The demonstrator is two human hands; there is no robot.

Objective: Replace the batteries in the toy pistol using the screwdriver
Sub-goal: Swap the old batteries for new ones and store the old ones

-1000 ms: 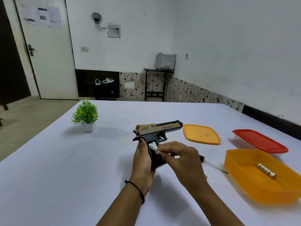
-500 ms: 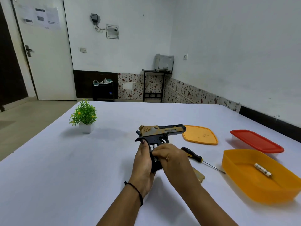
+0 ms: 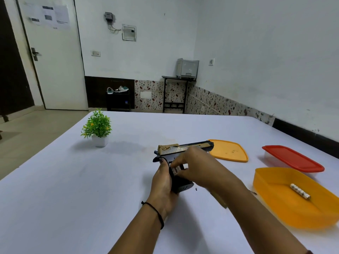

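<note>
From the head camera, my left hand [image 3: 163, 182] is wrapped around the grip of the toy pistol [image 3: 174, 150], fingers curled behind it and the thumb lying up along the back of the frame. The pistol is held just above the white surface [image 3: 73, 180], near its middle, with the gold slide on top and the barrel pointing right. My right hand [image 3: 200, 169] is against the open side of the grip, index finger stretched towards the compartment and the other fingers bent below it. It is blurred, so I cannot tell whether it pinches anything. To the right sits an open orange container [image 3: 278, 208] with one patterned battery [image 3: 300, 191] lying loose inside it. Behind that stands a clear container with a red lid [image 3: 291, 158], and the orange lid [image 3: 227, 150] lies flat just beyond the pistol's muzzle. A small potted plant [image 3: 97, 127] stands well apart on the left.
</note>
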